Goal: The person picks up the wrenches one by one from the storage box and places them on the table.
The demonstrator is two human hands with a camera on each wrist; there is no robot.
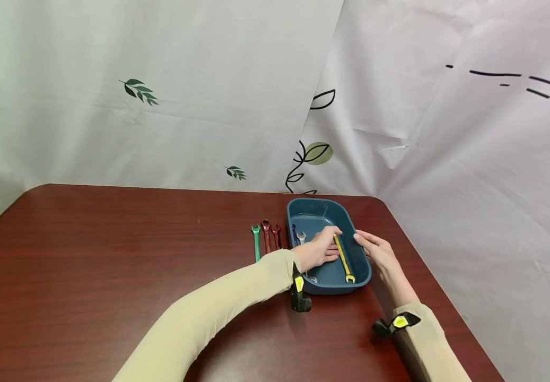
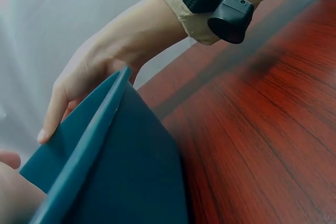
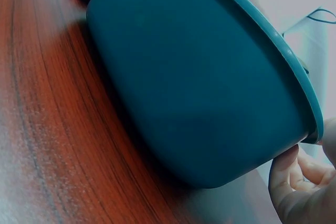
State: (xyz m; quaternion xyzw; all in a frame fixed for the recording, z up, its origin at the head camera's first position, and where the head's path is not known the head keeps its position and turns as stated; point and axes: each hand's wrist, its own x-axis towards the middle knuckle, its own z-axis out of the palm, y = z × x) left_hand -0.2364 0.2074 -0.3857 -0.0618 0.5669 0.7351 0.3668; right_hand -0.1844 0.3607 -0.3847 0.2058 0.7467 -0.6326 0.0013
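Inside a blue plastic bin (image 1: 322, 290), my left hand (image 1: 320, 248) holds a yellow wrench (image 1: 343, 260) by its far end, with the thumb side at that end. The wrench's open-jaw end points toward me near the bin's right side. My right hand (image 1: 381, 255) grips the bin's right rim, thumb on the rim and fingers against the outer wall, as the right wrist view also shows. A silver wrench (image 1: 302, 237) and a purple wrench (image 1: 295, 233) lie along the bin's left side, partly hidden by my left hand.
Left of the bin on the brown table (image 1: 112, 265) lie a green wrench (image 1: 256, 243) and two red wrenches (image 1: 267, 236), their near ends behind my left sleeve. A white cloth (image 1: 184, 106) with leaf prints hangs behind the table, and another stretch runs along its right edge.
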